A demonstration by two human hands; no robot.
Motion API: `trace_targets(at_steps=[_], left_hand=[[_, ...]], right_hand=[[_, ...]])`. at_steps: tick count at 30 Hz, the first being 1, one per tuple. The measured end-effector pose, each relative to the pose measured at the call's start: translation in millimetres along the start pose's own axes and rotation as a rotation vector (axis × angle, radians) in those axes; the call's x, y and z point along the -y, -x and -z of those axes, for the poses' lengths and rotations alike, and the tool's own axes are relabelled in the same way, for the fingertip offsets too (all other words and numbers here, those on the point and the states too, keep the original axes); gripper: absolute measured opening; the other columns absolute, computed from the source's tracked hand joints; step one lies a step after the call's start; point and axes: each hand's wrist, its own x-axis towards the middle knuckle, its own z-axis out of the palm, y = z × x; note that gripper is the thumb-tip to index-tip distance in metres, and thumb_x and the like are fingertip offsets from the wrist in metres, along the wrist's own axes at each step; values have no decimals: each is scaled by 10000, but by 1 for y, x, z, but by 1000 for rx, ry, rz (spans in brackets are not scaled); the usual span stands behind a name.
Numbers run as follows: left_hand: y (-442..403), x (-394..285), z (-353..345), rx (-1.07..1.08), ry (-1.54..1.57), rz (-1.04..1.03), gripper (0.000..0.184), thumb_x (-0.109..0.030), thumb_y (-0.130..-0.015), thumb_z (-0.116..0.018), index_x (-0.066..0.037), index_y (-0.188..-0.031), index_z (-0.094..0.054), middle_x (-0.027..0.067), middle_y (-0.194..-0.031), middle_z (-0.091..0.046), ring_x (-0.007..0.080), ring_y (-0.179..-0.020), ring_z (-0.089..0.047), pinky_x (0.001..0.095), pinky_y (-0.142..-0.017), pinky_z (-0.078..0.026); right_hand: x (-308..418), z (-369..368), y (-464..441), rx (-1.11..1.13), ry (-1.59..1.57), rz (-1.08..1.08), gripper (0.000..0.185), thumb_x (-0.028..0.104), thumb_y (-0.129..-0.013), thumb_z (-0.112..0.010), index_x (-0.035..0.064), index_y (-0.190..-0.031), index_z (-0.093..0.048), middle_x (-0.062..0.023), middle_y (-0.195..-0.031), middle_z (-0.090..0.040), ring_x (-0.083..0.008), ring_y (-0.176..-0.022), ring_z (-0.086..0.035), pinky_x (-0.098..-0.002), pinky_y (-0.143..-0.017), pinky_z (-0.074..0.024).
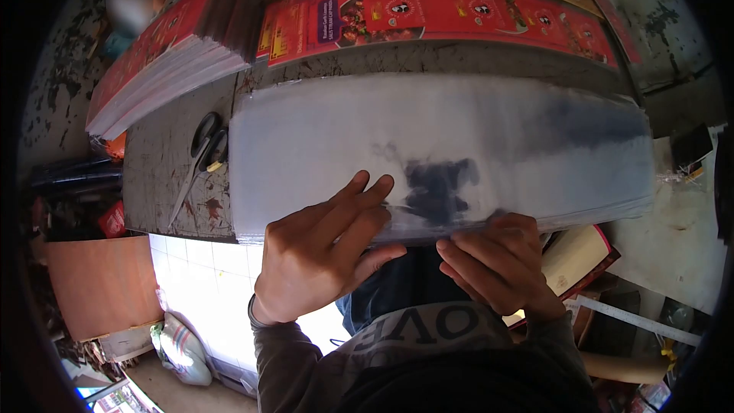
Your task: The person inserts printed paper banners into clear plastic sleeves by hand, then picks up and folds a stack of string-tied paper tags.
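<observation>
A stack of clear plastic sheets point(321, 138) lies across the tabletop in front of me, its near edge towards my body. My left hand point(325, 248) rests on that edge, fingers apart and slightly bent on the top sheet, thumb below the edge. At the same edge, further right, my right hand point(497, 264) has its fingers curled against the sheets; some fingertips are hidden. Left of the stack lies a pair of scissors point(200, 157) with black handles, blades pointing towards me.
Red printed packaging sheets point(436, 15) lie behind the plastic. A tall pile of them point(176, 53) stands at the back left. A brown board point(103, 283) and a white sack point(183, 348) are below left. A long pale strip point(638, 321) lies at lower right.
</observation>
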Motion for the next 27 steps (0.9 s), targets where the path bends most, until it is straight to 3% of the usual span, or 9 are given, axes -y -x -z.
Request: trace_targets(at_steps=[7,13,21,23,25,27], left_hand=[[-2,2,-4,-24,-68,13,258,-255,-676,-694,-95,-861,-611,-9,-973,-618,152,-903,-626,247,-570,-505],[-3,4,-8,-79,-188,-88,193,-98,-650,-651,-92,-836,-601,9,-940,-625,143,-853,-641,218,-556,-477],[-13,2,-9,-166,-195,-35,152,-93,-661,-641,-68,-796,-575,15,-758,-600,117,-560,-592,232,-497,-437],[-13,2,-9,-158,-183,-23,148,-101,-670,-645,-67,-796,-575,18,-754,-601,119,-565,-595,235,-496,-437],[-12,3,-10,-148,-171,-10,145,-109,-679,-649,-65,-796,-575,20,-751,-602,122,-569,-598,238,-496,-437],[-11,4,-12,-193,-165,-25,140,-116,-696,-647,-62,-804,-575,25,-742,-602,128,-570,-598,244,-497,-438]], right_hand=[[8,-8,3,-34,-41,21,194,237,-760,-648,105,-902,-639,8,-900,-593,-98,-772,-557,-309,-764,-421],[11,-10,3,-15,2,11,176,231,-785,-619,108,-910,-630,-22,-998,-620,-104,-845,-575,-334,-816,-408],[25,-19,4,25,181,-106,260,314,-790,-611,143,-985,-593,-1,-1037,-617,-100,-913,-555,-408,-903,-336],[23,-16,6,135,-324,60,299,359,-785,-610,161,-1006,-573,18,-1053,-603,-97,-979,-521,-448,-910,-330],[26,-17,8,125,-374,110,311,388,-787,-601,168,-1004,-568,22,-1076,-585,-109,-1003,-510,-467,-929,-318],[28,-17,11,53,-189,29,326,394,-790,-596,162,-1016,-556,22,-1102,-576,-121,-995,-525,-487,-938,-317]])
